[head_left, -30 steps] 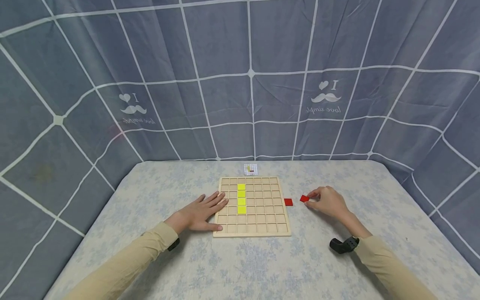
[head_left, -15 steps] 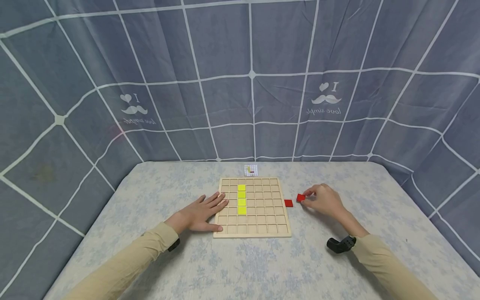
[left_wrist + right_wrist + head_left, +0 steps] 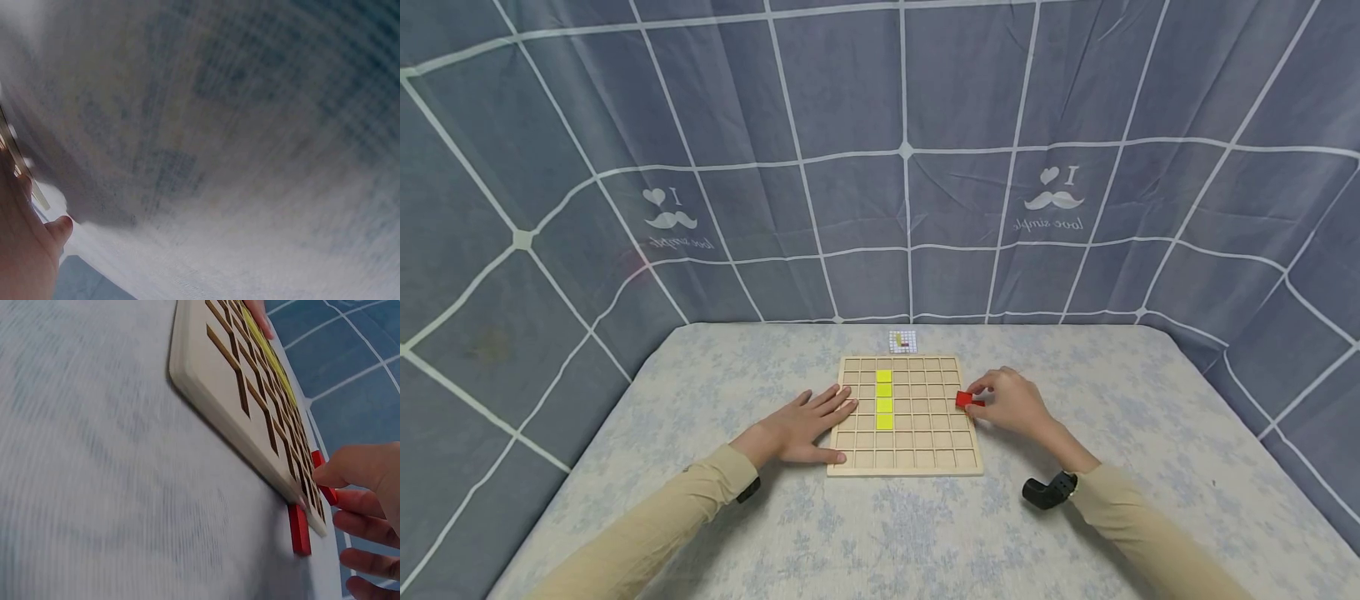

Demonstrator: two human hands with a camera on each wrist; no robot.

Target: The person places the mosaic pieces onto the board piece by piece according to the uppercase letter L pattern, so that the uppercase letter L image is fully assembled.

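**Red tile carried to the board's right edge**

Since the earlier frames the right hand [image 3: 1011, 404] has travelled from the open worktop to the right edge of the wooden grid board [image 3: 904, 462], bringing its red tile [image 3: 964, 400] along. Its grip is a pinch: thumb and fingertips close on the tile, which sits over the board's right rim, about level with the third yellow tile. In the right wrist view a second red tile [image 3: 299, 529] lies on the worktop [image 3: 887, 533] just beside the board's right edge, below the hand.

At the board's opposite, left edge, the left hand [image 3: 801, 427] lies flat, fingers straight and slightly spread, fingertips over the rim and thumb near the front left corner; it grips nothing.

Four yellow tiles [image 3: 883, 399] fill a straight column left of the board's middle. Just behind the board's far edge lies a small pattern card [image 3: 902, 341]. Behind that hangs a blue grid-patterned cloth [image 3: 880, 167].
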